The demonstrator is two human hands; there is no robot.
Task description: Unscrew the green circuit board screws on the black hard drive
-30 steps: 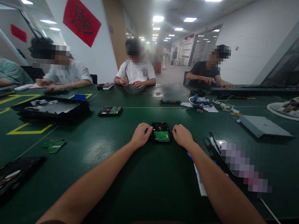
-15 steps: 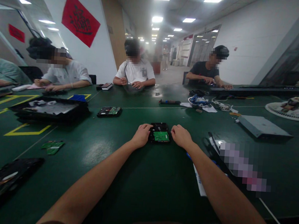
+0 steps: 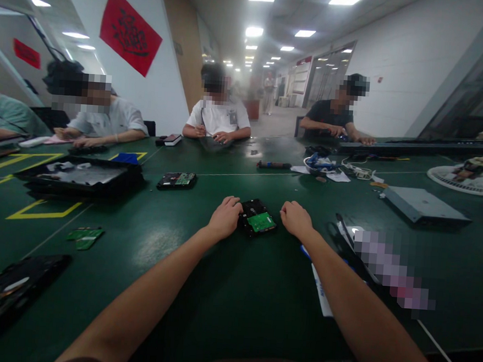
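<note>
A black hard drive (image 3: 257, 217) with a green circuit board on its upper face lies flat on the dark green table, turned slightly askew. Against its left edge is my left hand (image 3: 225, 217), fingers curled and closed on that edge; the fingertips are partly hidden. Off the drive's right side, a small gap away, my right hand (image 3: 296, 220) is closed with its fingers curled in, and nothing shows in it. A second hard drive (image 3: 177, 180) lies farther back on the left.
Left are a black tray (image 3: 80, 178), loose green circuit boards (image 3: 85, 237) and a black casing (image 3: 14, 292). On the right lie a grey metal box (image 3: 425, 205), a white round grille (image 3: 465, 180) and a bowl of blue items (image 3: 320, 163). Several people sit across the table.
The hard drive has turned clockwise a little on the table. My right hand has moved slightly right, away from it, while my left hand has shifted slightly left.
</note>
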